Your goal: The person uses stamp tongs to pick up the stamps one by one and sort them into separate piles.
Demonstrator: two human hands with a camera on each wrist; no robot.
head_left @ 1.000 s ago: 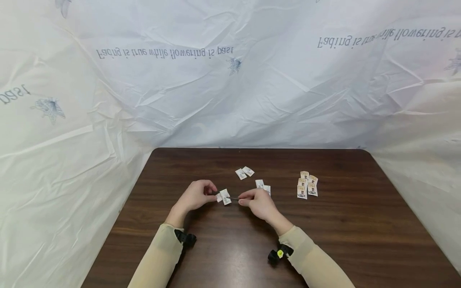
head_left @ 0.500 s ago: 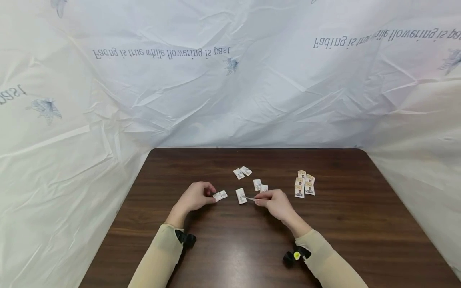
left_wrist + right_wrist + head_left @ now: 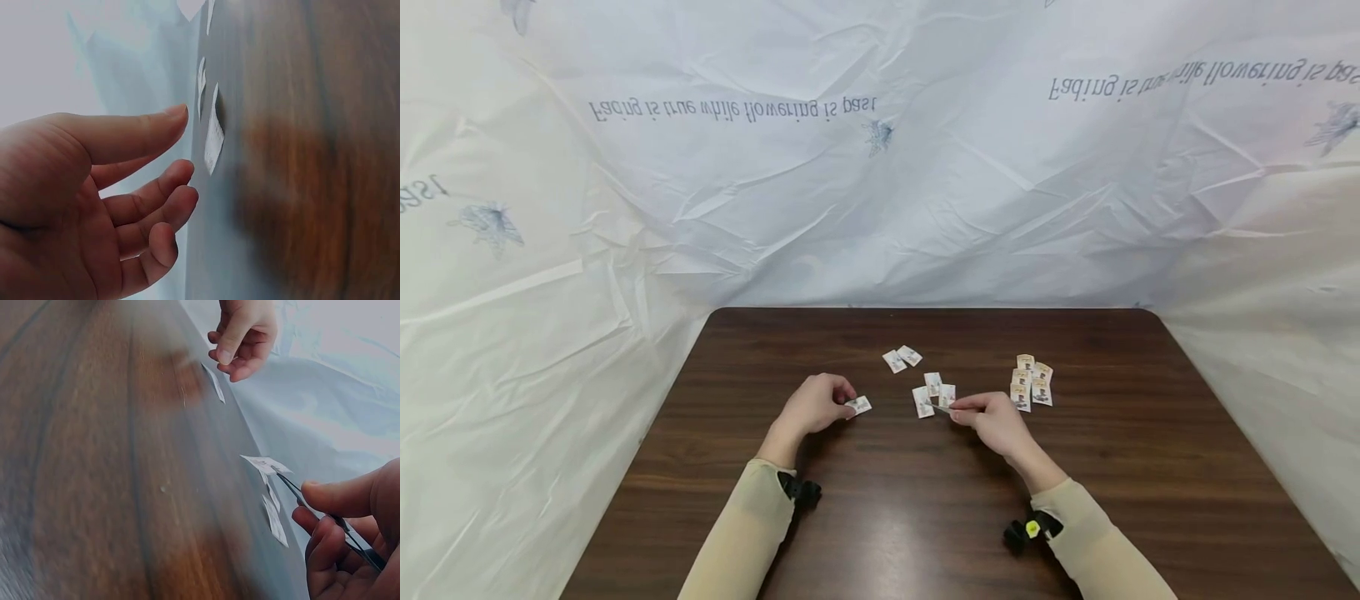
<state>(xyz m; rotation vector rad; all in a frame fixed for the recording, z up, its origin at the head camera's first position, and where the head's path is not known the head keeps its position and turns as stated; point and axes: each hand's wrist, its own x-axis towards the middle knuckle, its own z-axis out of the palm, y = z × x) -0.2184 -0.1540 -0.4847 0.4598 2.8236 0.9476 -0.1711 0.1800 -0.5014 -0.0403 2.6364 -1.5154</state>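
Observation:
My right hand (image 3: 996, 425) pinches a pair of dark, slim tweezers (image 3: 292, 487) between thumb and fingers. At the tweezer tips is a small white printed paper piece (image 3: 265, 464), raised above the table in the right wrist view. Two similar pieces (image 3: 932, 383) lie close behind it. My left hand (image 3: 812, 408) hovers at another small white piece (image 3: 861, 405) on the table. In the left wrist view its thumb and loosely bent fingers are apart from that piece (image 3: 214, 140) and hold nothing.
Two more white pieces (image 3: 902, 358) lie farther back on the dark wooden table (image 3: 880, 517). To the right is a cluster of several orange-and-white printed pieces (image 3: 1032, 383). A white printed sheet (image 3: 880, 208) hangs behind the table.
My right hand has moved right, carrying the white piece in the tweezers away from the one by my left hand, to beside the two middle pieces. The left hand has barely moved.

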